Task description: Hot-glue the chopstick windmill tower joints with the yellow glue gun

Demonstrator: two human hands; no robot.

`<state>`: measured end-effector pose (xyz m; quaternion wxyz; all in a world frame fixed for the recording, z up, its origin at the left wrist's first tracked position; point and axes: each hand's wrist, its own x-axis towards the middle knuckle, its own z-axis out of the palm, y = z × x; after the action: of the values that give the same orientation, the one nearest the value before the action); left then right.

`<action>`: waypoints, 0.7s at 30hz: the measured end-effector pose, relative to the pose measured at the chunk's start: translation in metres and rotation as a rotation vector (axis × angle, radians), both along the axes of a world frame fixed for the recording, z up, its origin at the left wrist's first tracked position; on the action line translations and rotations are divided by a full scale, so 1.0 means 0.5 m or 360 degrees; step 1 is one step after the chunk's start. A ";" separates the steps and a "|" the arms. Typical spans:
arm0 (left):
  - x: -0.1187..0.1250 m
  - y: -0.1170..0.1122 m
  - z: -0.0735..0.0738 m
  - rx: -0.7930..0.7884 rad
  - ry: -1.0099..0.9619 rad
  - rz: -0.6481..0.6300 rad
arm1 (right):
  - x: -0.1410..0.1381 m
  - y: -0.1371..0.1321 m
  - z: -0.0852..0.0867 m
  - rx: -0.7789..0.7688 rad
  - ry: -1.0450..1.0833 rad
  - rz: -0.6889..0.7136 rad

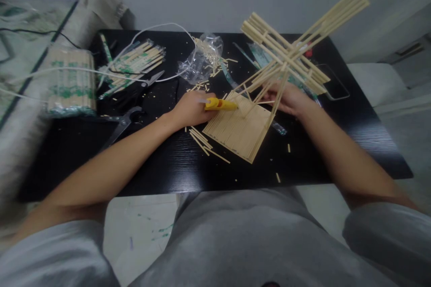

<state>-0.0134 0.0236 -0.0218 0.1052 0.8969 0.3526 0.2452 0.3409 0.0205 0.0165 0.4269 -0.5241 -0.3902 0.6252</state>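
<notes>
My left hand (190, 110) is closed around a yellow glue gun (220, 104), whose tip points right at the far edge of a flat square panel of wooden sticks (237, 130) lying on the black table (168, 161). My right hand (289, 97) grips the base of a stick structure (296, 49) with crossed blades like a windmill, which stands tilted on the panel's far right corner. Its fingers are wrapped round the lower sticks.
Loose cut sticks (202, 139) lie left of the panel. Scissors (126, 119) and wrapped chopstick packs (134, 65) sit at the left, a clear bag of sticks (202, 58) at the back, a white cable (141, 36) trails across, a phone (332, 83) lies at the right.
</notes>
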 end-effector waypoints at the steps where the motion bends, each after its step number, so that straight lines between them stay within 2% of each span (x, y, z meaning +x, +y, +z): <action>1: 0.000 0.000 0.000 0.0001 0.0002 0.0001 | 0.000 0.000 0.000 0.0003 0.0004 0.0004; 21: 0.002 -0.004 0.007 -0.0059 -0.0004 0.0027 | -0.005 -0.007 0.009 0.0022 -0.0018 0.0037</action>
<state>-0.0126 0.0214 -0.0184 0.1201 0.8916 0.3645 0.2405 0.3384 0.0172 0.0208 0.4211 -0.5201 -0.4030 0.6243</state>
